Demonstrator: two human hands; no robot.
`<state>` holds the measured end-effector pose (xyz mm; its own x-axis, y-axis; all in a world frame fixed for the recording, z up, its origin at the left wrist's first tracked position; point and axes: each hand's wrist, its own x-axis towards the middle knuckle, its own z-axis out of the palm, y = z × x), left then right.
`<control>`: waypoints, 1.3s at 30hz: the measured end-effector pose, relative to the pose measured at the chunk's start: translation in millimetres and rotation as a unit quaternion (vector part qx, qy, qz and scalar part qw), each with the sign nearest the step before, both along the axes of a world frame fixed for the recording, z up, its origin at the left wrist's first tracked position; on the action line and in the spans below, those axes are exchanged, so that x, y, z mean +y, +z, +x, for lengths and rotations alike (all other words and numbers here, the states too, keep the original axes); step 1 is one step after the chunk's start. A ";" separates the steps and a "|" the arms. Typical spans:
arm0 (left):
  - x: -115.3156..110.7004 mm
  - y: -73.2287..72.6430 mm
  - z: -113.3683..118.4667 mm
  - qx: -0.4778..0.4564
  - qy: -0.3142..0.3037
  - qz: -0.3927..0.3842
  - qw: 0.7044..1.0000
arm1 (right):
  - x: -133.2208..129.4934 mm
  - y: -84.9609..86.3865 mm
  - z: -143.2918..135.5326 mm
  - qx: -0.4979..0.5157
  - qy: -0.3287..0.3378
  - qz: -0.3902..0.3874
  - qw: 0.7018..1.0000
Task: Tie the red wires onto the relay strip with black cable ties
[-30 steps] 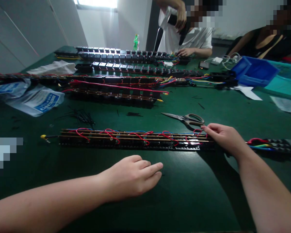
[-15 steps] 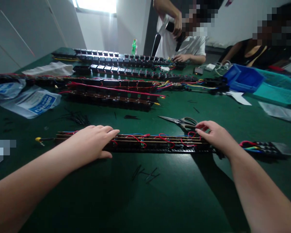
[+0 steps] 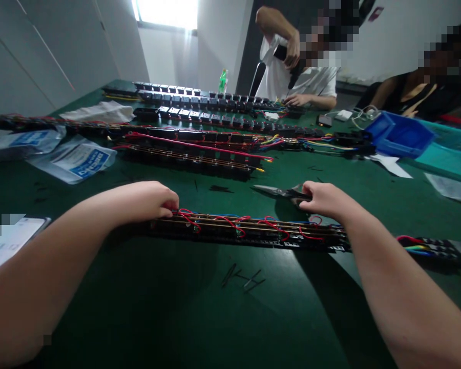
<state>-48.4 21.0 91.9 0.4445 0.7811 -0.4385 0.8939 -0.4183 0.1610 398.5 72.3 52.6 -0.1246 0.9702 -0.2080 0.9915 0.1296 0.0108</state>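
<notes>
The wired strip (image 3: 253,229) lies along three-to-nine o'clock, nearest the left hand (image 3: 149,202), whose fingers bend nearly together against it, any grip unclear. Toward seven from the right hand (image 3: 325,199), its fingers curled shut around the scissors (image 3: 276,191), runs the strip's middle.
</notes>
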 end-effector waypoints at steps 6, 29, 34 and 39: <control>8.4 -7.0 -10.0 -0.044 -0.004 -0.056 0.997 | -6.0 16.2 -54.3 0.097 0.065 0.045 0.992; 15.2 -9.7 -7.8 -0.095 0.006 -0.074 0.993 | -113.2 47.1 -198.4 0.171 0.094 -0.218 0.956; 16.2 -5.0 -18.1 -0.085 0.017 -0.098 0.991 | -136.1 10.0 -203.5 0.552 -0.098 -0.510 0.652; 16.9 -6.5 -21.3 -0.085 0.019 -0.109 0.990 | -165.7 -12.4 -218.5 0.626 -0.206 -0.510 0.553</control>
